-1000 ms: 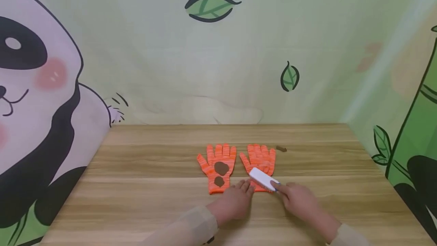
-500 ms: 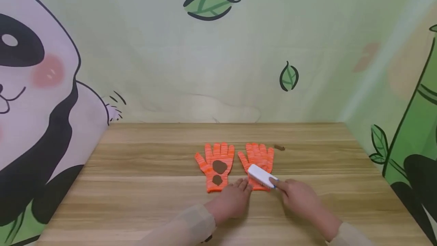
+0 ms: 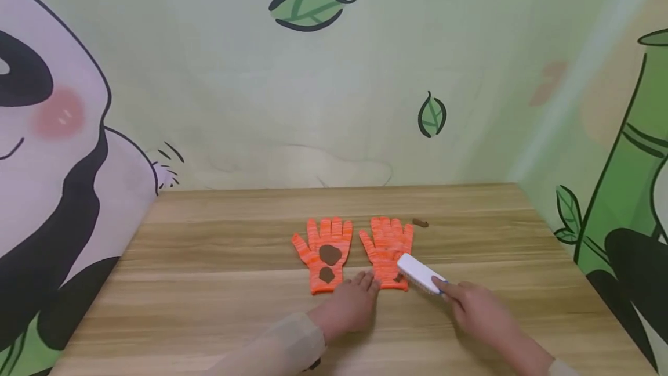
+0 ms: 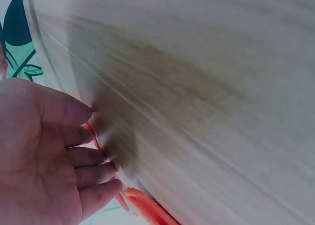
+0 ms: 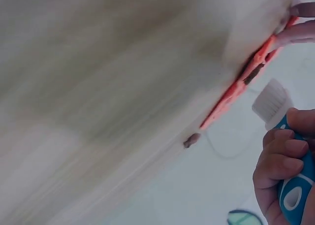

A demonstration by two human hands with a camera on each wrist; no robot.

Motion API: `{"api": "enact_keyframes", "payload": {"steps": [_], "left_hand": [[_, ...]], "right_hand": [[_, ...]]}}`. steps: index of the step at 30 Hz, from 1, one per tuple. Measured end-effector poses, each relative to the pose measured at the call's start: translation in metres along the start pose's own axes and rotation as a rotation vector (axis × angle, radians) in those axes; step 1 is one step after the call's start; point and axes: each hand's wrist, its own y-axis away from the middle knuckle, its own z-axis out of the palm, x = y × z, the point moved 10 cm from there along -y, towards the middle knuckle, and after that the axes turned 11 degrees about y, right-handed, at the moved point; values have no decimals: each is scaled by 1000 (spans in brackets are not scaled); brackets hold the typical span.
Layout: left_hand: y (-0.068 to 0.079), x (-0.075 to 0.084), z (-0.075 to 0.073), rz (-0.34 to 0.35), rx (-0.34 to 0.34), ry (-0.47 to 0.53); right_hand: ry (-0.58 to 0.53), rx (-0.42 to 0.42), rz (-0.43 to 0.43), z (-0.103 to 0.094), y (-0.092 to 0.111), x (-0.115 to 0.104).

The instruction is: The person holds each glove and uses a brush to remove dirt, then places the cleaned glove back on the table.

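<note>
Two orange knitted gloves lie flat side by side on the table. Brown patches (image 3: 330,255) mark the left glove (image 3: 331,235); the right glove (image 3: 383,248) carries a small brown spot (image 3: 398,278) near its cuff. With fingers extended, my left hand (image 3: 351,305) rests at the near left corner of the right glove's cuff. My right hand (image 3: 477,306) grips the blue handle of a white-headed brush (image 3: 417,273), index finger along its back. The brush head overlaps the right glove's edge in the head view; the right wrist view shows its bristles (image 5: 274,99) apart from the glove.
A brown scrap (image 3: 420,223) lies on the wooden table (image 3: 219,248) just beyond the right glove's fingertips. Behind the table hangs a printed backdrop (image 3: 235,86) with a panda, leaves and bamboo. A small dark object (image 3: 313,364) shows under the left sleeve.
My right hand has drawn the brush rightward from the middle of the right glove's cuff to its edge, uncovering the small brown spot. My left hand stays at the cuff.
</note>
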Motion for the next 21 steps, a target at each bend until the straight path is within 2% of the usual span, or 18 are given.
{"api": "enact_keyframes", "payload": {"steps": [3,5,11,15,18,21], "left_hand": [[0,0,-1,2,11,0],[0,0,-1,1,11,7],[1,-2,1,-2,3,26],[1,-2,2,0,0,41],[2,-1,0,0,2,38],[3,-1,-2,-2,-1,32]], "right_hand": [[61,15,-45,0,-4,-11],[100,-13,-64,5,-2,-15],[131,-116,-37,13,15,-6],[146,-60,-32,2,10,-5],[173,-8,-76,-2,3,-14],[186,-26,-120,3,3,-19]]}}
